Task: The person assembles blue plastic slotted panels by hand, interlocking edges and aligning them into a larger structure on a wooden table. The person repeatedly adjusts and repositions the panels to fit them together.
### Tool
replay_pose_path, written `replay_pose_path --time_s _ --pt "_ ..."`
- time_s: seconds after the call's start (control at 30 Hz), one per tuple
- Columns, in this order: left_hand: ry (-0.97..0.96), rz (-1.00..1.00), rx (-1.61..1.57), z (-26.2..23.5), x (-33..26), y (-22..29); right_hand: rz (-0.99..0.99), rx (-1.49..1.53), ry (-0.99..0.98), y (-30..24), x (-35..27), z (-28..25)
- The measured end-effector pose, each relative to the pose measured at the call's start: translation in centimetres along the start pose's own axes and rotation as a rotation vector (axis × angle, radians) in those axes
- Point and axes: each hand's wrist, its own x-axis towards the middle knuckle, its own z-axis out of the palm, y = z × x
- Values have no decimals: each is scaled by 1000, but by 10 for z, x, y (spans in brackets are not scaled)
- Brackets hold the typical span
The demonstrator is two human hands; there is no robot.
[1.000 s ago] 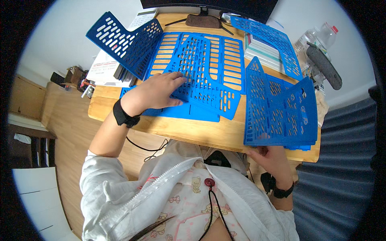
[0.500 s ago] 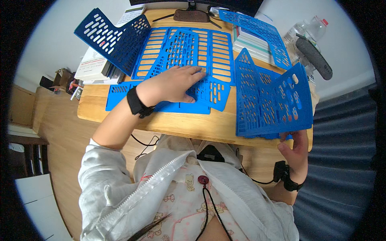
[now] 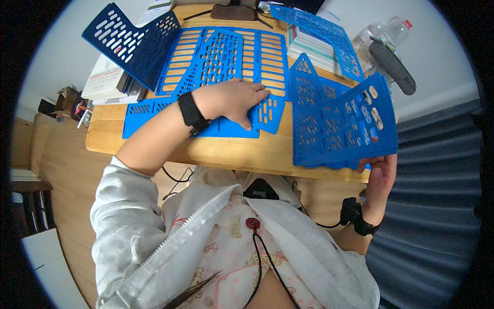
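Note:
Several flat blue plastic panels with slots [image 3: 226, 56] lie spread over a wooden table [image 3: 226, 152]. My left hand [image 3: 234, 100] rests palm down on these panels near the table's front, fingers spread toward the right. My right hand [image 3: 380, 177] grips the lower edge of a stack of blue perforated panels [image 3: 342, 123], holding it tilted up at the table's right front corner. Both wrists wear black bands.
A dark blue slotted panel [image 3: 131, 41] stands tilted at the far left over a pile of papers [image 3: 105, 82]. Books [image 3: 314, 49] under another blue panel, clear bottles [image 3: 386, 31] and a grey handle-like object [image 3: 393, 67] are at the far right. A monitor base [image 3: 234, 11] stands at the back.
My right hand has lifted the stack of perforated panels higher and tilted it up more at the right. My left hand has slid slightly to the right on the flat panels.

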Motion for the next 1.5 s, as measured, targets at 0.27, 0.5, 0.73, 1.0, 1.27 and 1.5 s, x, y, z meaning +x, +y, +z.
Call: replay_pose_path --time_s 0.27,0.5,0.73,1.0,1.27,1.5 --pt "28 34 5 1 5 -2 -104 -45 51 -4 7 0" --pt "58 24 -27 -10 1 1 -389 -152 122 -42 31 -9" --pt "190 34 -39 -37 -13 7 -907 -793 28 -134 77 -30" --pt "445 35 -43 -71 -31 11 -1012 -1123 -351 -152 90 -23" --pt "651 54 -112 -102 -44 5 -1007 -1153 -438 -151 89 -31" --pt "744 102 -172 -111 -47 7 -1009 -1159 -452 -151 84 -35"
